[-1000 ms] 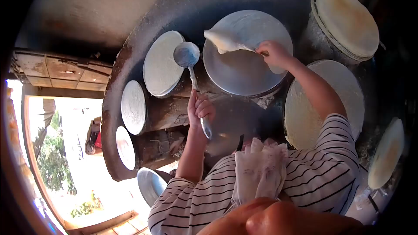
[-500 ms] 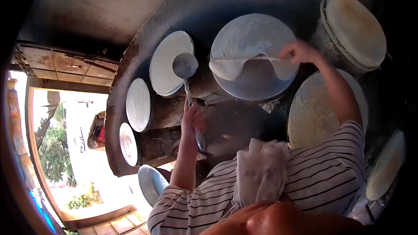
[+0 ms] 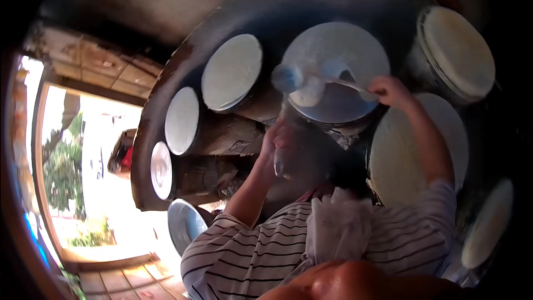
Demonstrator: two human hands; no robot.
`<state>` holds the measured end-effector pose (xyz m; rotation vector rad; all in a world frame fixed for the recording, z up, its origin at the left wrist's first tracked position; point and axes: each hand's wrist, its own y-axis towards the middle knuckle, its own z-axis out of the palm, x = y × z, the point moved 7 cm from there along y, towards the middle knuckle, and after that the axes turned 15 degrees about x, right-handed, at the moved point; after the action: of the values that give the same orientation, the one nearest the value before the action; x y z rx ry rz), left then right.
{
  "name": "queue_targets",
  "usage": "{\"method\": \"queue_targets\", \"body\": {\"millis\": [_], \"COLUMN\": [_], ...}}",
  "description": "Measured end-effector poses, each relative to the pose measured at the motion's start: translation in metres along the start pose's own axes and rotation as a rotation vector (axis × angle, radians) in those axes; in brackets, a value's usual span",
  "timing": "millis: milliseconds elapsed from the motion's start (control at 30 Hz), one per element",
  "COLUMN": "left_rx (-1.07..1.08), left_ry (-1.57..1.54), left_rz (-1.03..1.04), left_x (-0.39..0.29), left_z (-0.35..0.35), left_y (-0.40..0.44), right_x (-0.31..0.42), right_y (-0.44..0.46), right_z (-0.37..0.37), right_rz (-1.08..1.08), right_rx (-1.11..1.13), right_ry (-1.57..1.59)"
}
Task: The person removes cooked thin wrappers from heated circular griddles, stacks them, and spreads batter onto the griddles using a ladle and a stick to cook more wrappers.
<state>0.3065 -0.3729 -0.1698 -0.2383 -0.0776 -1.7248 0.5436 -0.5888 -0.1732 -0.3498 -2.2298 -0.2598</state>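
Observation:
My left hand (image 3: 280,138) is closed around the handle of a metal ladle (image 3: 286,79), whose bowl hangs at the left edge of a large round griddle (image 3: 336,112). In my right hand (image 3: 392,91) is a thin stick (image 3: 353,84) that lies across the griddle. Part of a thin pale batter sheet (image 3: 308,93) hangs by the stick, blurred by motion. The griddle's bare grey surface shows on the near side. Steam blurs the area around my left hand.
To the left stand several smaller round pans with pale tops, the nearest a white-covered pan (image 3: 232,73). On the right are a large griddle with a pale sheet (image 3: 408,150) and a tall pot with a pale round top (image 3: 461,50). A metal basin (image 3: 186,225) sits at lower left.
My left hand has carried the ladle rightward, from over the neighbouring pan to the large griddle's left edge. My right hand still holds the stick across the griddle. The view has shifted slightly.

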Motion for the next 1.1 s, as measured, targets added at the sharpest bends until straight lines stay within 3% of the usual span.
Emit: {"method": "queue_targets", "body": {"millis": [33, 100, 133, 233, 367, 433, 500, 567, 600, 667, 767, 800, 833, 1000, 1100], "left_rx": [0.022, 0.028, 0.019, 0.067, 0.172, 0.256, 0.321, 0.199, 0.126, 0.174, 0.148, 0.148, 0.161, 0.227, 0.197], "left_ry": [-0.019, 0.038, 0.055, -0.085, -0.163, -0.014, 0.237, -0.051, -0.176, -0.174, -0.112, -0.109, -0.097, -0.052, 0.153], "left_rz": [-0.027, -0.081, -0.138, -0.114, -0.263, -0.232, -0.228, -0.233, -0.242, -0.320, -0.306, -0.296, -0.294, -0.373, -0.315], "left_x": [0.006, 0.010, 0.015, 0.011, 0.022, 0.006, -0.018, -0.046, -0.062, -0.081, -0.098, -0.103, -0.106, -0.105, -0.121], "left_z": [0.001, 0.013, 0.012, 0.010, 0.083, 0.109, 0.109, 0.091, 0.086, 0.093, 0.094, 0.100, 0.106, 0.118, 0.115], "left_y": [-0.012, -0.012, -0.010, 0.018, -0.009, -0.036, -0.045, -0.054, -0.060, -0.085, -0.130, -0.134, -0.134, -0.149, -0.158], "right_x": [-0.001, -0.030, -0.049, 0.015, 0.062, 0.039, 0.070, 0.104, 0.106, 0.098, 0.108, 0.116, 0.118, 0.115, 0.096], "right_y": [-0.016, -0.051, -0.060, -0.041, -0.094, -0.115, -0.033, 0.069, 0.113, 0.161, 0.143, 0.130, 0.120, 0.089, 0.089], "right_z": [0.004, 0.004, 0.010, 0.036, 0.052, 0.110, 0.191, 0.269, 0.296, 0.334, 0.363, 0.365, 0.368, 0.344, 0.312], "right_rz": [-0.076, 0.169, 0.079, 0.043, 0.044, 0.343, 0.387, 0.376, 0.264, 0.311, 0.469, 0.352, 0.382, 0.494, 0.370], "right_rx": [0.014, -0.053, -0.242, -0.182, -0.248, -0.524, -0.538, -0.528, -0.546, -0.738, -0.925, -0.998, -1.068, -1.339, -1.404], "right_ry": [-0.097, 0.074, 0.006, -0.295, -0.490, 0.193, 0.742, 1.122, 1.216, 1.187, 1.261, 1.209, 1.212, 1.151, 1.174]}}
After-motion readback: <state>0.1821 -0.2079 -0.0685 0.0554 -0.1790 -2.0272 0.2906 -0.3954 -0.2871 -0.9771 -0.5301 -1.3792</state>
